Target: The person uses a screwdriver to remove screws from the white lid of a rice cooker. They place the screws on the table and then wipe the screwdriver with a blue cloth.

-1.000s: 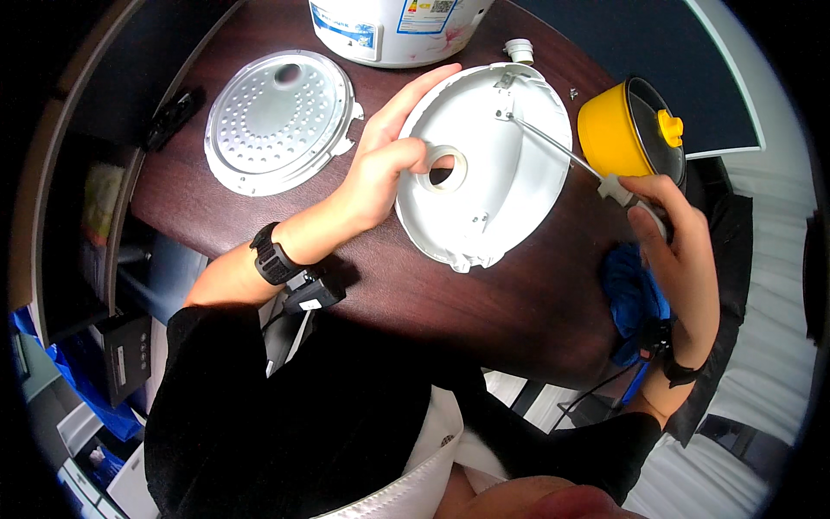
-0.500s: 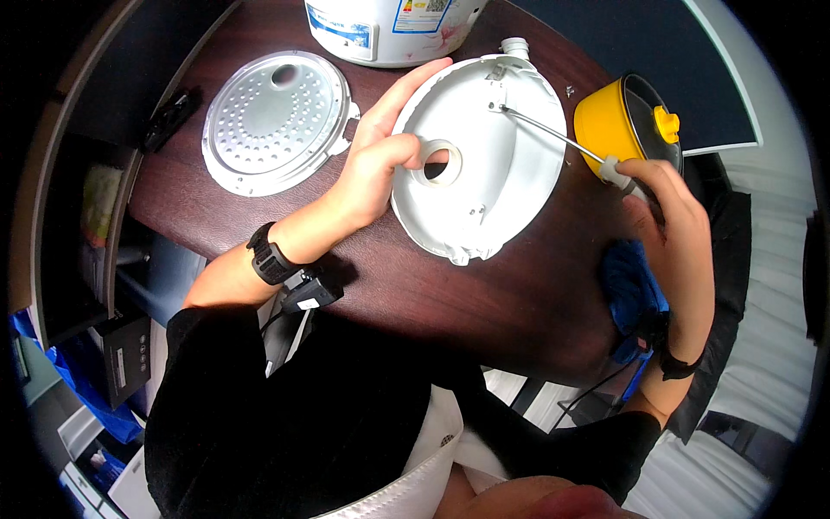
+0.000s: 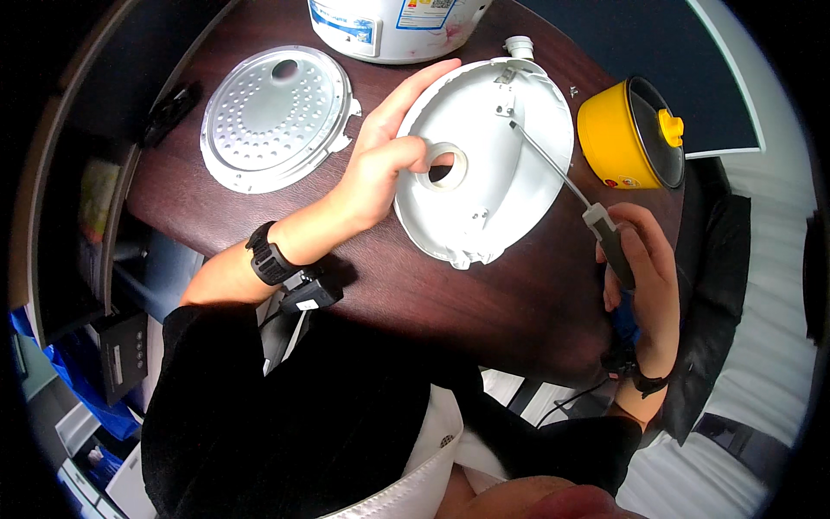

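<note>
My left hand [image 3: 386, 160] grips a white plastic lid shell [image 3: 510, 186] by its left edge, the thumb at the rim of its round hole. The shell is tilted, with its hollow inside facing me. My right hand [image 3: 642, 259] is closed around the grey handle of a screwdriver [image 3: 566, 177], its shaft pointing up and left. The tip lies over the inside of the shell, just below a small metal bracket [image 3: 504, 105] with screws; whether it touches the shell I cannot tell.
On the brown table [image 3: 389, 285] a round perforated metal plate [image 3: 259, 160] lies at the left. A white appliance body [image 3: 389, 39] stands at the back. A yellow pot-shaped container [image 3: 609, 134] sits at the right. Tiny loose bits [image 3: 574, 92] lie near it.
The screwdriver tip has come off the bracket's screw. My right hand has moved down and toward me with the screwdriver. The left hand still holds the shell, shifted slightly right.
</note>
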Demonstrator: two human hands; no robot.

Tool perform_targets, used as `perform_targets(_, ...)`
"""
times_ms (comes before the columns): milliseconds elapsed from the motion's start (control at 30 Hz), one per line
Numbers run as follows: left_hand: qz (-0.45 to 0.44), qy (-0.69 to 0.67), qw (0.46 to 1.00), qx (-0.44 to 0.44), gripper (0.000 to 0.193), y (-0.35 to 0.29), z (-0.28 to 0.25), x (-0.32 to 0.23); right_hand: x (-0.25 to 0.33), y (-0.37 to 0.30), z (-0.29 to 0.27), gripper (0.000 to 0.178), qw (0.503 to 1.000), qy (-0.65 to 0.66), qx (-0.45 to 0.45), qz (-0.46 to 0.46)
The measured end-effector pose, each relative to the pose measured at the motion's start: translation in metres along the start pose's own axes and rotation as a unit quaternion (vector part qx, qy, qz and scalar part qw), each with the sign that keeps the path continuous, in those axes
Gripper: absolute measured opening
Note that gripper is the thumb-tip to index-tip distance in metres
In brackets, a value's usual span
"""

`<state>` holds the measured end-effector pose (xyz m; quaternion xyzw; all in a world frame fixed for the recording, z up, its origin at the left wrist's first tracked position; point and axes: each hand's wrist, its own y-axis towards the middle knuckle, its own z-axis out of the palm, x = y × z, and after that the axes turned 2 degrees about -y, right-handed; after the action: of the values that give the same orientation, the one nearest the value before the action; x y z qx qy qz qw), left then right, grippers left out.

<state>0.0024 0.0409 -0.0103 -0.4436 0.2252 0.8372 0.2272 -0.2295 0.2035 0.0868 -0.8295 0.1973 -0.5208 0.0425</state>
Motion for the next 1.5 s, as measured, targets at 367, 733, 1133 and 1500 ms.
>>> perform_targets(367, 0.000, 0.002, 1.000, 0.000, 0.083, 0.000, 0.001, -0.002, -0.002, 0.001, 0.004, 0.025, 1.000, 0.003, -0.002, -0.014)
perform_targets(733, -0.008, -0.011, 1.000, 0.001, 0.084, -0.001, 0.000, -0.004, 0.002, 0.000, 0.006, 0.025, 1.000, -0.011, -0.011, -0.027)
perform_targets(1133, 0.008, 0.029, 1.000, 0.004, 0.086, 0.003, 0.001, -0.004, 0.009, -0.002, 0.004, 0.025, 0.999, -0.030, -0.009, -0.023)
perform_targets(1500, -0.029, 0.058, 0.998, -0.016, 0.094, 0.007, 0.011, -0.001, -0.006, 0.008, 0.004, 0.025, 0.998, 0.020, -0.003, -0.054)
